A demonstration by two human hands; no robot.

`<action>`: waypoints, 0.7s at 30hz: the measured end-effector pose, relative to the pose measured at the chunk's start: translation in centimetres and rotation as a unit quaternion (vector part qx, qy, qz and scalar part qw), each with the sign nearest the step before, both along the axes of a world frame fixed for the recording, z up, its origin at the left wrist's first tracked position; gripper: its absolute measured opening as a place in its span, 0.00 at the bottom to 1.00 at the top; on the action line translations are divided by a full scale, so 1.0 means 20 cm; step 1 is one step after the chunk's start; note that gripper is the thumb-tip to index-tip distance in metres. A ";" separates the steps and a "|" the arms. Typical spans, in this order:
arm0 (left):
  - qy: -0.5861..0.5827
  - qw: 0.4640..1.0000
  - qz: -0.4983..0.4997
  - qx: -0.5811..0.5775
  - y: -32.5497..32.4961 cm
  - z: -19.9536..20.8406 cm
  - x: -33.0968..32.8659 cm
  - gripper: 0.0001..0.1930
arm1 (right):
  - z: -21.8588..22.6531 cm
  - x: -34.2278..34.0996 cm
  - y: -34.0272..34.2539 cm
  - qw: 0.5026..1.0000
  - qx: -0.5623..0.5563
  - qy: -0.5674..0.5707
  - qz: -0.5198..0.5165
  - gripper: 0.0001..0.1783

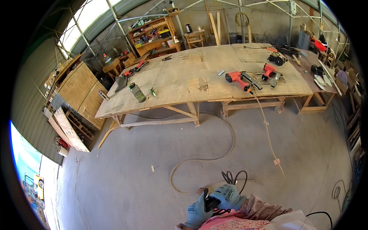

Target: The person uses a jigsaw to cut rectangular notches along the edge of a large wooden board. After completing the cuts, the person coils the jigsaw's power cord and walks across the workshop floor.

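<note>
Low in the head view, close to my body, both hands wear light blue gloves. My left hand (197,212) is closed around a dark bundle, its thumb pointing up. Just right of it and a little higher, my right hand (227,196) grips the same bundle from above. It is a black cable (241,172) gathered in loops, some standing up beyond my right hand and others hanging beneath it. Between the hands the bundle looks thick and black; what its end is, I cannot make out. Checked sleeves cover my wrists.
A wide wooden workbench (174,82) stands ahead, with red nail guns (238,79), a green bottle (137,92) and a black power tool (276,58). An air hose (234,138) snakes over the grey floor. Wooden sheets (78,94) lean at the left; more cable (337,191) lies at the right.
</note>
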State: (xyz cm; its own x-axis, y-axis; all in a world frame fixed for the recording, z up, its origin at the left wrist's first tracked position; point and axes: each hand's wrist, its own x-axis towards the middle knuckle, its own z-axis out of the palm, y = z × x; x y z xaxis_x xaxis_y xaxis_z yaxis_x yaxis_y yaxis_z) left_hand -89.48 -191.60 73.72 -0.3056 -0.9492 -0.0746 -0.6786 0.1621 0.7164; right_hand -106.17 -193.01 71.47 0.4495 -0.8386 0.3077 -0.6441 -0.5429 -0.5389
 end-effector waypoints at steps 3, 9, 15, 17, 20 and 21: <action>-0.013 0.997 -0.072 -0.018 -0.32 0.01 0.09 0.21 | 0.05 0.06 -0.27 0.999 0.002 -0.019 -0.026 0.29; 0.009 0.984 -0.140 0.111 -0.86 0.11 0.30 0.17 | 0.21 0.21 -0.73 0.996 0.045 -0.011 -0.073 0.43; 0.297 0.913 -0.013 0.281 -1.07 0.02 0.47 0.19 | 0.04 0.25 -1.17 0.997 -0.011 -0.064 0.029 0.38; 0.341 0.881 0.034 0.327 -1.20 0.03 0.47 0.18 | -0.02 0.24 -1.37 0.996 -0.010 -0.090 -0.004 0.38; 0.369 0.873 0.094 0.306 -1.42 0.07 0.44 0.18 | -0.10 0.27 -1.67 0.994 0.024 -0.100 0.040 0.34; 0.372 0.873 0.105 0.298 -1.49 0.07 0.44 0.18 | -0.13 0.26 -1.78 0.992 0.031 -0.103 0.068 0.33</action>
